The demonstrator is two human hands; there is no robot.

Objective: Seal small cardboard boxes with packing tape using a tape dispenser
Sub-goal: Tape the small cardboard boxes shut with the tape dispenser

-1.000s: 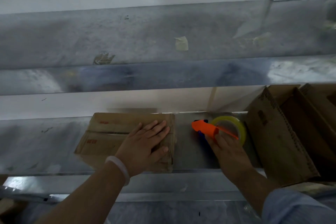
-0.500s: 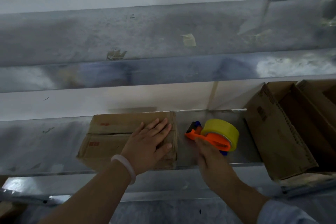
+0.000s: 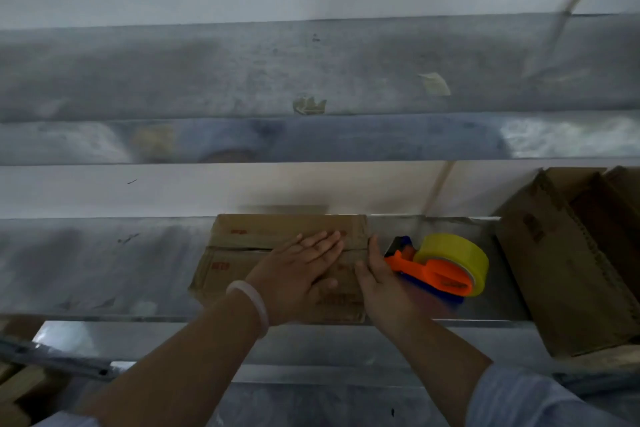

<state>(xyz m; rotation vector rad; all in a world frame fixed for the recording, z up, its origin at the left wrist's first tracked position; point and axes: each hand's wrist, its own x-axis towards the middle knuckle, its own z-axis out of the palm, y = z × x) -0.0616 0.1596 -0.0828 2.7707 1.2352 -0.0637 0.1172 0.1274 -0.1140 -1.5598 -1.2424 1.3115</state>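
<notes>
Brown cardboard box (image 3: pixel 242 253) with red printed marks, orange tape dispenser (image 3: pixel 440 276) with blue base, yellow tape roll (image 3: pixel 457 248), pale pink bracelet (image 3: pixel 254 302), light blue sleeve (image 3: pixel 519 399), dull grey metal table (image 3: pixel 86 263).

A packing workshop: steel bench (image 3: pixel 104 270) (old tape scraps (image 3: pixel 434 84)), cartons (image 3: pixel 561 270) alongside.

The brown cardboard box (image 3: pixel 242 253), flaps closed, lies flat under the left hand (image 3: pixel 298 274), whose palm is spread. The orange tape dispenser (image 3: pixel 436 274) with its yellow tape roll (image 3: pixel 453 250) is held by the right hand (image 3: pixel 381 284), its nose just beside the box's right end.
</notes>
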